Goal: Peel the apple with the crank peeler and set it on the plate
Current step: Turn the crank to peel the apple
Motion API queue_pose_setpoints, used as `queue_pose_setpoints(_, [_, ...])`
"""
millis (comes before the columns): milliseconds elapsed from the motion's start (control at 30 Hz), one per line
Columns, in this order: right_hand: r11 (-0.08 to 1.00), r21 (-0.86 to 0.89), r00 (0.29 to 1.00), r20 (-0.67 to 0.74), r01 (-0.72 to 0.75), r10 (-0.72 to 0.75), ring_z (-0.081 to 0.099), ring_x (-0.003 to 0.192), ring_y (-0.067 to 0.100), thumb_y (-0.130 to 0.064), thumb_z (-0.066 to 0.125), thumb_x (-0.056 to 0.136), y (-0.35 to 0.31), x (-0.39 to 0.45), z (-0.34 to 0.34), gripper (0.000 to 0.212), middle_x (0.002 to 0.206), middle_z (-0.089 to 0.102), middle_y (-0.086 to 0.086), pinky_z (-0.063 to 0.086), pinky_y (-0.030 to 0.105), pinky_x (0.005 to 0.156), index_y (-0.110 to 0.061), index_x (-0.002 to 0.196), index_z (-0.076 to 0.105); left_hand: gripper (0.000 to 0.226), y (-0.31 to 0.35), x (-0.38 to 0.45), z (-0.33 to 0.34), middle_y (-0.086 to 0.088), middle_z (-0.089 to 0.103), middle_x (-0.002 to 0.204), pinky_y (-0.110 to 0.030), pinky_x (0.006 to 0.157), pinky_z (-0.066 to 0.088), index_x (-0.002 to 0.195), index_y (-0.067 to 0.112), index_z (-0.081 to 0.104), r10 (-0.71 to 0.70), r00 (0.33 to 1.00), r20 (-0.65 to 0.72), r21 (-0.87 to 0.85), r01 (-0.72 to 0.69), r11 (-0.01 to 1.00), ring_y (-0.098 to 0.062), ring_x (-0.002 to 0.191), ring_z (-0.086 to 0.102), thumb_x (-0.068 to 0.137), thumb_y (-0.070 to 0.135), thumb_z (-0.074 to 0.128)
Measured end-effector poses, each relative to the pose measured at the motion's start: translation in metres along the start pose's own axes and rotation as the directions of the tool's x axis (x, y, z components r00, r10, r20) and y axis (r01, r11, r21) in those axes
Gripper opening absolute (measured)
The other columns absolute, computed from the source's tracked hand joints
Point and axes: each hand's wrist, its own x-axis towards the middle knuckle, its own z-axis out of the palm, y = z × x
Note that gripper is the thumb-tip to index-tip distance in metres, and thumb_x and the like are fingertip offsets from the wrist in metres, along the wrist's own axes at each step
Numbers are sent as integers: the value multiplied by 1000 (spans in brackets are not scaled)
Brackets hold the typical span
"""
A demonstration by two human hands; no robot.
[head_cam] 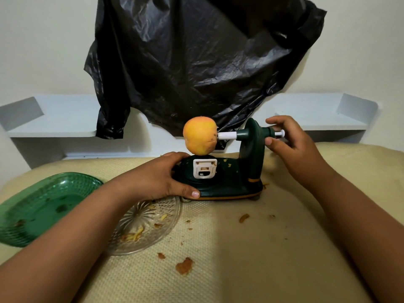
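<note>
Apple [199,136], round and orange-yellow with its skin already off, sits skewered on the white shaft [226,135] of a dark green plastic crank peeler [227,182] just above the centre of the frame. It hangs directly over the peeler's white blade holder [205,168], close to it; whether they touch cannot be told.

The left hand [157,179] comes in from the lower left and grips the left end of the peeler's base, fingers curled over the top and the thumb pressed along the front edge. The right hand [290,141], at centre right, is at the crank end of the shaft: thumb and fingers are curled around the green hub and the small white knob [281,133], with the index finger arched above it. How tightly it pinches the knob cannot be told.

A clear cut-glass plate [153,226] lies at lower centre-left, partly under the left forearm and holding a few yellowish peel scraps. Just beside it, at the left edge, lies a green textured glass tray [37,206]. Everything rests on a cream woven cloth [240,248] spotted with orange-brown peel bits [184,265]. A crumpled black plastic bag [196,57] hangs on the white wall across the upper centre, above a pale ledge [61,114].
</note>
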Motion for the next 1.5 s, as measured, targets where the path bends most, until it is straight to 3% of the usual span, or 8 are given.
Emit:
queue_pose_setpoints(200, [962,152,939,298,-226,173,70,88,17,-65,63,73,5,5,-10,42,94,74,-5,55,43,78,-35,102,70,98,-1,-1,1,13,54,141,-30,109,45,148,40,42,20,1000,-4,25,-20,999,-7,127,54,65,45,93])
queue_pose_setpoints(300, [895,275,862,468,-350,193,70,85,22,-33,77,71,8,7,-23,39,93,73,3,57,34,73,-23,108,70,92,1,0,4,15,52,139,-32,109,45,139,53,41,60,998,-10,46,-60,997,-5,127,52,59,64,85])
queue_pose_setpoints(467, [910,171,831,495,-377,252,72,80,25,12,59,87,11,9,-33,21,85,71,16,59,30,69,-5,100,63,99,4,5,13,17,47,126,-24,94,42,139,53,43,25,996,-84,163,-11,987,-4,119,50,49,85,67])
queue_pose_setpoints(633, [930,128,824,515,-345,235,70,69,22,8,67,84,10,10,-39,22,80,74,14,58,30,63,-13,85,73,94,4,6,13,17,48,124,-27,99,46,133,54,47,21,995,-101,140,-7,990,-3,118,52,46,81,73])
queue_pose_setpoints(900, [730,432,642,766,-530,13,60,55,14,-13,85,70,5,7,-52,18,74,70,16,52,29,57,-6,82,74,81,9,6,13,14,51,127,-33,105,48,130,51,50,15,994,-111,90,-5,996,-8,120,54,61,56,92])
queue_pose_setpoints(1267, [662,713,897,419,-232,-137,52,50,6,-28,90,61,-22,10,-49,28,67,67,6,47,22,55,-11,75,73,106,4,9,15,12,56,137,-37,109,49,143,38,47,41,997,-71,23,-39,999,-8,125,57,48,66,86])
queue_pose_setpoints(1367, [642,756,960,258,-129,-110,52,52,5,-15,78,69,-28,11,-44,6,66,68,4,48,21,57,-15,75,75,108,2,10,16,11,55,137,-38,109,49,143,38,46,27,997,-71,26,-25,999,-9,125,56,47,68,86])
queue_pose_setpoints(1500, [654,755,998,57,-38,-8,52,54,9,-8,57,85,-28,14,-37,20,68,68,5,45,20,52,-16,80,76,107,2,11,15,11,55,137,-39,108,49,141,37,46,29,998,-64,30,-27,999,-9,125,56,47,68,86])
